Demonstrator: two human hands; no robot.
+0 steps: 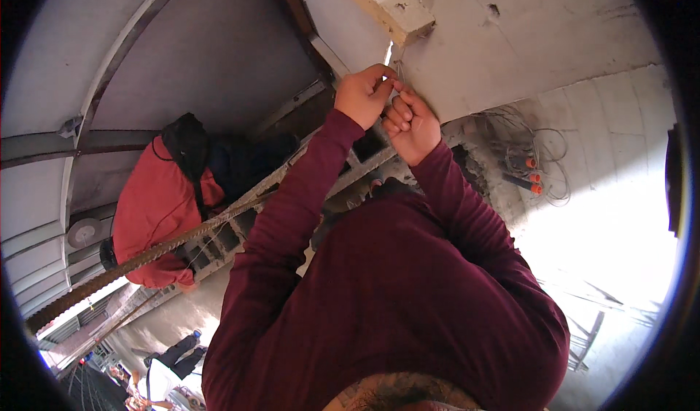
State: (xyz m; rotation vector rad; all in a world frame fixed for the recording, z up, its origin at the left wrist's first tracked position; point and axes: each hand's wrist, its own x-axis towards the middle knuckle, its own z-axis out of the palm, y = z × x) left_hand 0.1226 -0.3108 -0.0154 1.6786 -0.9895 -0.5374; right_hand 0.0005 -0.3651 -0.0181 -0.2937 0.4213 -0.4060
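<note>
Maroon shirt (379, 287), strand (399, 67) toward yellowish beam (392, 9)

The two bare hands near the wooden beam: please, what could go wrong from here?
The left hand and right hand are close together; anything they pinch is too small to tell, but might slip.
The wooden beam ends just above them in view, so a sudden lift may knock knuckles.
The ribbed steel bar appears to pass near the left sleeve and could snag it.

Two bare hands (360, 98); three orange-ended pipes (536, 178) right of hands; one red-clad co-worker (157, 214) left; one timber block (399, 14) above.
</note>
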